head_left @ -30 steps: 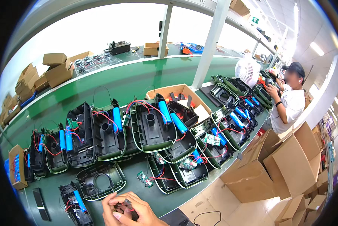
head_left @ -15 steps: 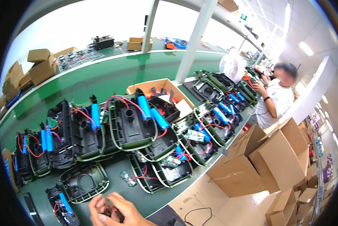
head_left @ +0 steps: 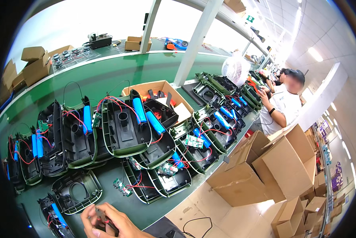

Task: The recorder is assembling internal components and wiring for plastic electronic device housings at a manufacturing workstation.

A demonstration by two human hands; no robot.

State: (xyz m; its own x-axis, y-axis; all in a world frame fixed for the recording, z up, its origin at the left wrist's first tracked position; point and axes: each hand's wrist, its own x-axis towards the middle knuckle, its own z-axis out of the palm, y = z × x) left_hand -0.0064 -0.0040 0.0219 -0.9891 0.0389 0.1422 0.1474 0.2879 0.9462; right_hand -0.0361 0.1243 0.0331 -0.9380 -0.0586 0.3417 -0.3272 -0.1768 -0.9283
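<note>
Green bench (head_left: 138, 210) lies before you. Round-holed housing (head_left: 92, 189): 8 o'clock in your view. Your right hand (head_left: 121, 223), 7 o'clock, is wrapped round a dark pliers-like tool (head_left: 101, 216); your left hand (head_left: 86, 223) sits close at the tool's left, its own hold indeterminate. Green circuit board (head_left: 123, 187): 1 o'clock from the tool, on the bench.

Between the right hand (head_left: 117, 223) and the green circuit board (head_left: 122, 187) lies bare table (head_left: 137, 208), room for a low pass. Ahead-left, the ring-holed housing (head_left: 60, 189) blocks; beyond, packed black housings (head_left: 125, 139) wall off the open green strip (head_left: 114, 70). The dim lower-left rim may hide further obstacles.
</note>
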